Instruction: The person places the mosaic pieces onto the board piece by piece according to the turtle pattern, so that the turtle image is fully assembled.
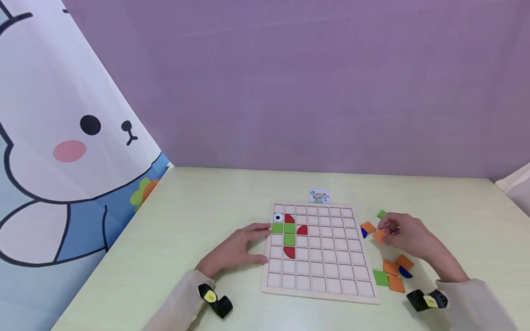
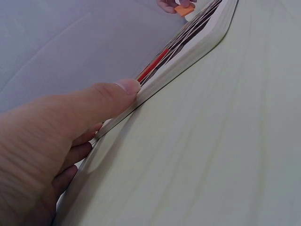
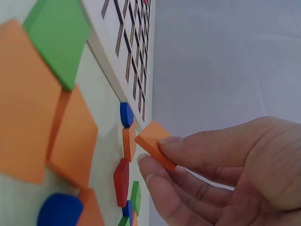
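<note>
A wooden grid board (image 1: 320, 298) lies flat on the table. My left hand (image 1: 238, 248) rests against its left edge, thumb and fingers spread; the thumb (image 2: 113, 96) touches the rim in the left wrist view. Between thumb and fingers, my right hand (image 1: 407, 234) pinches an orange square tile (image 3: 151, 139), above loose pieces right of the board. On the board's left side sit green squares (image 1: 289, 240), red quarter-round tiles (image 1: 290, 252) and a white tile with a black dot (image 1: 279, 218).
Orange, green and blue pieces (image 1: 396, 283) lie near the board's lower right corner. More loose pieces, a red one (image 3: 122, 182) among them, lie further back. A small printed card (image 1: 319, 196) is behind the board. A purple backdrop (image 1: 310, 92) stands beyond the table.
</note>
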`<action>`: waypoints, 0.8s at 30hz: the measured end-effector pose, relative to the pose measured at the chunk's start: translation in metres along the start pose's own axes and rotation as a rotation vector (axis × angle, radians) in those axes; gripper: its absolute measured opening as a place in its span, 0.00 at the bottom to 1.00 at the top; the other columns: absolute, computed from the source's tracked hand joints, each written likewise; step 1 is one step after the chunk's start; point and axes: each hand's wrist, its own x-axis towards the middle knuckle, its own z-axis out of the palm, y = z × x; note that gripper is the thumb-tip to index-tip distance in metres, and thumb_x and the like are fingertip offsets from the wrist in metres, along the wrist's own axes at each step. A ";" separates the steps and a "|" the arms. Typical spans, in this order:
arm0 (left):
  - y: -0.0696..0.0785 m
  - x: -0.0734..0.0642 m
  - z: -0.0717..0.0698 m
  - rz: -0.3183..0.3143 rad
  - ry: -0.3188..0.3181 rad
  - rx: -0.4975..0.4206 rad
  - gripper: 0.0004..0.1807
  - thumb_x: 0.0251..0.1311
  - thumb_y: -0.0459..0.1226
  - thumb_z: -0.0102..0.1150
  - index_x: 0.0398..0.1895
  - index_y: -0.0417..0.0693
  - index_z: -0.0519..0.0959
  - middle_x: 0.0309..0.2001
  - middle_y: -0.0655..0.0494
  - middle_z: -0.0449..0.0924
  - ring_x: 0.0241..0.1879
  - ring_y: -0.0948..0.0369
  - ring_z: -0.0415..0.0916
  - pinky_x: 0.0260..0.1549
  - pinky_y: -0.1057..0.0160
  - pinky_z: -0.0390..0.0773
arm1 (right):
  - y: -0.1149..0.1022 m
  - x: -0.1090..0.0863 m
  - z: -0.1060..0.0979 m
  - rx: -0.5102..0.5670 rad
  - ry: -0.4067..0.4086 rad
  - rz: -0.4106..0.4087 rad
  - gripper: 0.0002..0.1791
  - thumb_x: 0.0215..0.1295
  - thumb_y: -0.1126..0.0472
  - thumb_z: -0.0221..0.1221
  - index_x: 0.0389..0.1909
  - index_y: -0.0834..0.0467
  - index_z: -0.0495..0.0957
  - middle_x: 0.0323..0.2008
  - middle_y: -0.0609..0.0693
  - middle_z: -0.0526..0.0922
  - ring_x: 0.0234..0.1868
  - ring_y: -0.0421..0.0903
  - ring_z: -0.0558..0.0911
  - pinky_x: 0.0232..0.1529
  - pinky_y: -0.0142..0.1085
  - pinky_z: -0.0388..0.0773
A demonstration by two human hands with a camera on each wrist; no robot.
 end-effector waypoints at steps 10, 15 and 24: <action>0.000 -0.001 0.000 -0.005 0.000 0.003 0.38 0.52 0.50 0.68 0.67 0.50 0.68 0.71 0.56 0.62 0.71 0.53 0.57 0.68 0.49 0.61 | -0.015 0.006 0.004 0.027 0.005 -0.060 0.09 0.51 0.71 0.63 0.35 0.62 0.77 0.31 0.50 0.79 0.33 0.45 0.74 0.25 0.31 0.71; 0.000 -0.001 0.000 -0.008 0.000 0.008 0.38 0.52 0.49 0.68 0.67 0.50 0.68 0.71 0.56 0.62 0.71 0.54 0.57 0.68 0.49 0.61 | -0.023 0.011 0.008 0.051 -0.001 -0.072 0.10 0.51 0.70 0.65 0.34 0.61 0.77 0.29 0.49 0.78 0.31 0.44 0.73 0.24 0.31 0.69; 0.000 -0.002 -0.001 -0.001 0.001 0.003 0.38 0.53 0.49 0.67 0.67 0.50 0.68 0.71 0.57 0.61 0.71 0.55 0.57 0.68 0.51 0.61 | -0.036 0.016 0.015 0.068 -0.014 -0.099 0.08 0.52 0.69 0.65 0.32 0.60 0.77 0.28 0.49 0.77 0.30 0.44 0.71 0.22 0.30 0.67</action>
